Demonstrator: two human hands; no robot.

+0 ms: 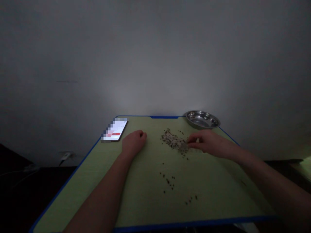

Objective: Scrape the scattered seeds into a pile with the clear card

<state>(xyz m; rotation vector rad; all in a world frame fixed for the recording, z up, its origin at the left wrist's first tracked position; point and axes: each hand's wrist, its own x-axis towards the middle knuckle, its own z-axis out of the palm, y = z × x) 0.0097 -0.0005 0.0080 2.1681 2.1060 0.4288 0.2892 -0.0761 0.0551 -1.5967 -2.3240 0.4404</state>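
Observation:
A loose pile of pale grains mixed with small dark bits (173, 139) lies on the pale green tabletop (143, 184). At the right edge of this pile is my right hand (206, 141), thumb and fingers bent together in a pinch; whatever sits between the tips is too small to make out. My left hand (134, 141) rests on the table left of the pile, curled into a loose fist with nothing visible in it. Closer to me, several dark bits (168, 182) are scattered, with another few dark bits (190, 200) near the front edge.
A shallow oval metal bowl (202, 119) stands at the back right corner. On the left lies a phone (118, 129) with its screen lit. Blue trim (164, 117) borders the table, and a grey wall (155, 64) rises behind it. A plug (66, 156) is at lower left.

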